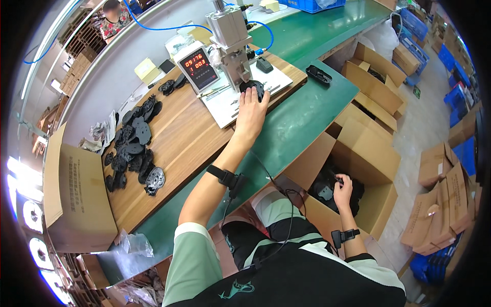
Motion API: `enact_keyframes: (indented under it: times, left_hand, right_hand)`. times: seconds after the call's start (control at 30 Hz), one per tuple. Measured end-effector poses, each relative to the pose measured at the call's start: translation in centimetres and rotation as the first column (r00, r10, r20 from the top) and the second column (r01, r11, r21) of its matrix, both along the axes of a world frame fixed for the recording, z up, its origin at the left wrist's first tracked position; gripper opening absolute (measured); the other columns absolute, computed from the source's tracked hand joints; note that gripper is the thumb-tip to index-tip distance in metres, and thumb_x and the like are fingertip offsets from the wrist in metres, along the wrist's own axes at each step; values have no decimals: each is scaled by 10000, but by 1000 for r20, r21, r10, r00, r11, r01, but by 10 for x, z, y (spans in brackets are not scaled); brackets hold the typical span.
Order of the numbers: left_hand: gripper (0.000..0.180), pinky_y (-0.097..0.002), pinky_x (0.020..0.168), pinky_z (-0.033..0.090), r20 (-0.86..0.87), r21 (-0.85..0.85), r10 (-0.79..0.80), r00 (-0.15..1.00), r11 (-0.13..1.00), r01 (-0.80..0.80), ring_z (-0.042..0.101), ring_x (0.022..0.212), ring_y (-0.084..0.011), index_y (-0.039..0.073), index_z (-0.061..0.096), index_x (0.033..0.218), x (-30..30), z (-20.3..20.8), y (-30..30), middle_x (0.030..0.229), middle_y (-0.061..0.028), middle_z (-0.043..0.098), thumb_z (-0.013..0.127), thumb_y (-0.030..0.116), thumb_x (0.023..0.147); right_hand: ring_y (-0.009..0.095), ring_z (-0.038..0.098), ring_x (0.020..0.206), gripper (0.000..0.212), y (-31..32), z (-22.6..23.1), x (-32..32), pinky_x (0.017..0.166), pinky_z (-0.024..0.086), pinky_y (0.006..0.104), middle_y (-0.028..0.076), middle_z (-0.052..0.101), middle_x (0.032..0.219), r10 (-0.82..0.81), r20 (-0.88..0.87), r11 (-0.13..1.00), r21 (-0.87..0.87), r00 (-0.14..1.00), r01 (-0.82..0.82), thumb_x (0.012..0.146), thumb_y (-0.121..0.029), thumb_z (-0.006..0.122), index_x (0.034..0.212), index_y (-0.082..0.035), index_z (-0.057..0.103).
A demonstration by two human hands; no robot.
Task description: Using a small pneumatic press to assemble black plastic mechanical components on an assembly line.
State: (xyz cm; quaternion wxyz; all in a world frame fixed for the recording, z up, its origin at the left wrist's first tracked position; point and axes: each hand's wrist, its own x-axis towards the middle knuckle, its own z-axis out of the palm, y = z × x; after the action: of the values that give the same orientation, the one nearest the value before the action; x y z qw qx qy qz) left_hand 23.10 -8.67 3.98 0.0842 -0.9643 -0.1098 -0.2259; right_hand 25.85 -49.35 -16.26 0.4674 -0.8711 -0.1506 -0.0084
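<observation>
On the white base plate (219,110) of the pneumatic press (225,28) sits the round black plastic part (258,86), with my left hand (249,113) laid over it. The fingertips touch its near side; whether they pinch the rim or merely steady it, I cannot tell. To do this well, I'd seat the part flat and centred beneath the metal press tool (237,71), guide it only by its near edge, and have every finger clear before a stroke.

Down in the open carton (383,204) on the right, my right hand (343,193) appears closed on a small dark piece (339,180), among black moulded parts (323,192). With the two hands so far apart, I'd give the left one my attention first, since crooked seating looks the likeliest fault, and draw out the right unhurriedly, clear of the carton's flaps.
</observation>
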Motion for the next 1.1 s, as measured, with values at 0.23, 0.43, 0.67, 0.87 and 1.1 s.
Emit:
enact_keyframes:
  times: [0.23, 0.43, 0.67, 0.87, 1.1]
  left_hand:
    - [512, -547, 1109, 477, -47, -53, 22, 999, 998, -25, 587, 1299, -475, 54, 514, 1408, 13, 12, -4, 1393, -344, 579, 546, -53, 908]
    - [484, -539, 1121, 468, -39, 11, 6, 999, 1000, -6, 582, 1319, -471, 59, 525, 1411, -1, 5, 4, 1385, -353, 587, 532, -22, 934]
    - [484, -531, 1111, 477, 45, -32, -53, 998, 998, 55, 593, 1304, -465, 48, 529, 1398, 0, 1, 5, 1381, -326, 601, 561, -21, 920]
    - [501, -534, 1056, 503, 168, -62, -88, 982, 993, 99, 625, 1224, -453, 23, 510, 1380, -1, 1, 7, 1301, -278, 636, 584, -47, 890]
    - [648, -461, 918, 571, 105, -279, 7, 994, 960, 23, 684, 1021, -410, 8, 469, 1446, -6, 13, 5, 1381, -284, 465, 656, -39, 827]
  right_hand:
    - [411, 625, 1134, 262, -54, -137, 3, 1019, 504, 474, 221, 680, 1150, -61, -269, 920, -388, 961, -50, 872, -83, 645, 1127, -51, 696]
    - [403, 591, 1219, 388, -54, -171, -2, 1077, 478, 480, 206, 638, 1291, 44, -460, 842, -460, 887, -280, 879, -139, 658, 1257, -53, 663]
    - [401, 564, 1222, 327, -22, -137, 3, 1072, 455, 479, 178, 636, 1232, -10, -45, 933, -360, 999, -7, 820, -17, 624, 1142, -54, 669]
    - [349, 595, 1126, 272, 126, 118, 0, 1007, 473, 435, 136, 636, 1139, 144, 458, 963, 140, 877, -231, 818, 64, 613, 1059, -45, 676]
    - [386, 525, 1339, 663, 262, 208, 46, 1107, 428, 469, 148, 598, 1376, 485, 661, 840, -170, 573, -514, 783, 49, 685, 1426, -33, 543]
